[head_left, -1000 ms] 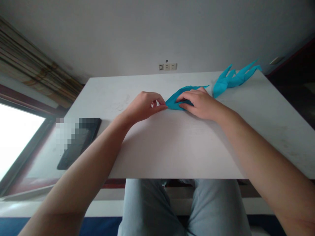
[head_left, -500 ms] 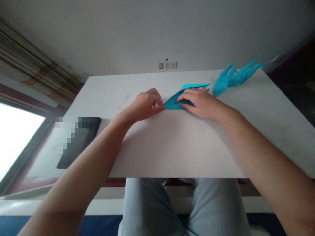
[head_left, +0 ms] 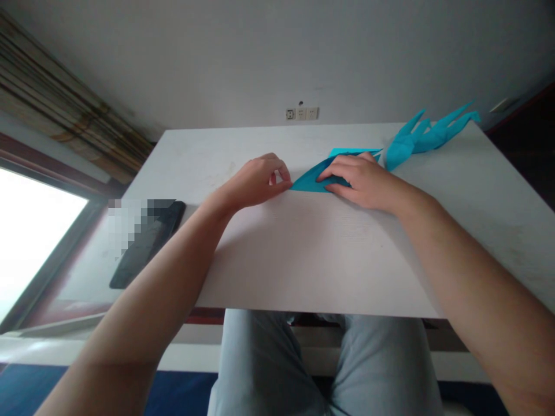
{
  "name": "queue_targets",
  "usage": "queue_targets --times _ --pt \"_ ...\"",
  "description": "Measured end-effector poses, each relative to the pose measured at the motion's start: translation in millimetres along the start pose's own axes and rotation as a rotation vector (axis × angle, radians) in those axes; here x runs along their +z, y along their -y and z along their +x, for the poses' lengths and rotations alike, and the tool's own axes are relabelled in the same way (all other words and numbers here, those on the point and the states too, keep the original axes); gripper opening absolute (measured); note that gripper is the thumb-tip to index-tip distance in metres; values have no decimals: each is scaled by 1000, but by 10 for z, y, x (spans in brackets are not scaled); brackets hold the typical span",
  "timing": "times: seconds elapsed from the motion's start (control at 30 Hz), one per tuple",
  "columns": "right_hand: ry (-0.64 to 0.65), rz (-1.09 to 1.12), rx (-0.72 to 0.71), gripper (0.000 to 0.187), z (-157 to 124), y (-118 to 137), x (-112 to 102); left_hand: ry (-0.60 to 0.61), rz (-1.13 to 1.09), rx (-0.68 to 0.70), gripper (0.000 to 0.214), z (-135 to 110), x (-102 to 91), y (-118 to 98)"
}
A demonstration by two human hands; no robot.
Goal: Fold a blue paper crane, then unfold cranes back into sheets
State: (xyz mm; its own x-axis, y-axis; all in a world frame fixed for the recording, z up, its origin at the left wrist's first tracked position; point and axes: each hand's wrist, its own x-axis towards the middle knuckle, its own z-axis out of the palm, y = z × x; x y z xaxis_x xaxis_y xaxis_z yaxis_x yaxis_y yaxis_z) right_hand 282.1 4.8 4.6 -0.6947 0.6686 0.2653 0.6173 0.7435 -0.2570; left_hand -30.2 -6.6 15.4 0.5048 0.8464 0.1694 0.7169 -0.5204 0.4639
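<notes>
A folded piece of blue paper (head_left: 313, 179) lies flat on the white table (head_left: 303, 248), near the middle. My left hand (head_left: 255, 182) is curled, its fingertips pinching the paper's pointed left tip. My right hand (head_left: 362, 182) lies over the paper's right part, fingers pressed together and bearing down on it. A lighter flap of the paper (head_left: 353, 152) sticks out behind my right hand. Most of the paper's right half is hidden under that hand.
Finished folded blue paper figures (head_left: 427, 136) lie at the table's far right corner. A dark tablet (head_left: 145, 245), partly blurred out, rests at the left edge. A wall with sockets (head_left: 301, 113) stands behind the table. My knees show below the near edge.
A lighter flap of the paper has lifted behind my right hand. Both hands stay on the paper with small finger shifts. The view has drifted slightly.
</notes>
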Motion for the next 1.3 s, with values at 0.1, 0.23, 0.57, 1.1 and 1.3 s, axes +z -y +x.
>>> queue_targets --times 0.1,0.23,0.57,1.1,1.3 --pt "4 -6 3 28 0 0 -2 -42 -29 -40 22 9 19 -23" --pt "14 -18 7 29 3 0 -3 -64 -36 -63 24 19 87 -105" --pt "38 -36 17 33 -2 -5 -20 -76 6 -165 26 53 253 -175" --pt "33 -68 43 29 -30 38 -33 78 -66 -188 37 16 40 -107" --pt "8 -147 58 26 -6 240 -17 -113 -4 -145 29 34 289 -213"
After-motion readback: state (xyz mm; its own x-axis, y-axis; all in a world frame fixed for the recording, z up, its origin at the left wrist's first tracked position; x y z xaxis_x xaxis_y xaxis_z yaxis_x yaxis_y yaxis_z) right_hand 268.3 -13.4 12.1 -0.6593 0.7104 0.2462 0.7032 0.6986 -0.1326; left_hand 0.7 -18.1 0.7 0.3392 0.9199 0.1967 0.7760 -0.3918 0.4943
